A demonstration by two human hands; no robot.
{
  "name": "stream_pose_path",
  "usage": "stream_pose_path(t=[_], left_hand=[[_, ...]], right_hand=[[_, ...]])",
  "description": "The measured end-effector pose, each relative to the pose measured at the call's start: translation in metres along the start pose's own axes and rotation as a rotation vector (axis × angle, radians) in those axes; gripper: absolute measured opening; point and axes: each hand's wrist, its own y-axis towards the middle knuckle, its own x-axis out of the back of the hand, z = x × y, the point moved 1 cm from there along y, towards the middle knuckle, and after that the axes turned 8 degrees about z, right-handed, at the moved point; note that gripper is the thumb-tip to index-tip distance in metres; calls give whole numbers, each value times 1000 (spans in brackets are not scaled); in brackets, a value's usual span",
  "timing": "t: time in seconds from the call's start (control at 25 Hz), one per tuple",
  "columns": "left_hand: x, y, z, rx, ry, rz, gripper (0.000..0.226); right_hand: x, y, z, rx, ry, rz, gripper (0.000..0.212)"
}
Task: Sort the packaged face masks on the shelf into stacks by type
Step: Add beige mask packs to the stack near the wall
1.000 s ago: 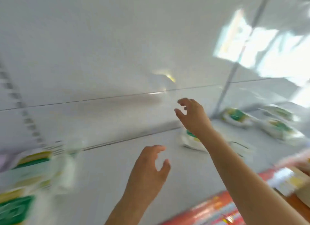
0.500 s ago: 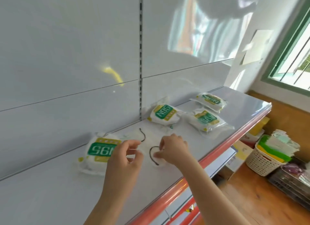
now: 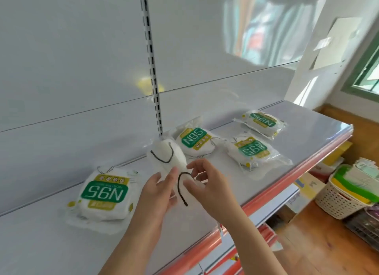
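Both hands now hold the plain mask (image 3: 171, 162) clear of the shelf (image 3: 320, 119); half a second ago it lay flat near the front edge. The left hand (image 3: 158, 194) pinches its lower end, and the right hand (image 3: 207, 184) seems to grip beside the dark ear loop (image 3: 180, 187), though the pack's clear wrap makes that hard to read. So one pack of the odd type is picked and needs its own spot. Behind, four N95 packs (image 3: 104, 192) lie unstacked, spread toward the right end.
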Motion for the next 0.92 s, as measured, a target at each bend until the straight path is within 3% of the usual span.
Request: stream_pose_path(t=[0.12, 0.2, 0.24, 0.36, 0.4, 0.48, 0.56, 0.68, 0.92], left_hand=[[32, 0, -13, -140, 62, -138, 9], [65, -11, -20, -191, 92, -155, 12], [83, -23, -24, -218, 81, -132, 16], [148, -74, -26, -260, 49, -159, 16], [179, -96, -22, -263, 69, -196, 17], [229, -139, -18, -237, 101, -290, 13], [284, -183, -11, -248, 65, -493, 8], [363, -249, -2, -315, -13, -814, 25], [499, -351, 14, -458, -202, -1132, 7]], right_hand=[[-14, -2, 18, 19, 199, 110, 68], [-26, 11, 40, -47, 487, 132, 81], [-35, 16, 53, -60, 566, 167, 72], [-95, 30, 105, 42, 527, 308, 9], [-128, 30, 127, 81, 522, 348, 4], [-184, 16, 167, 109, 529, 393, 15], [-239, -1, 205, 113, 549, 485, 24], [-321, -32, 253, 119, 480, 685, 21], [-459, -92, 336, 205, 442, 873, 15]])
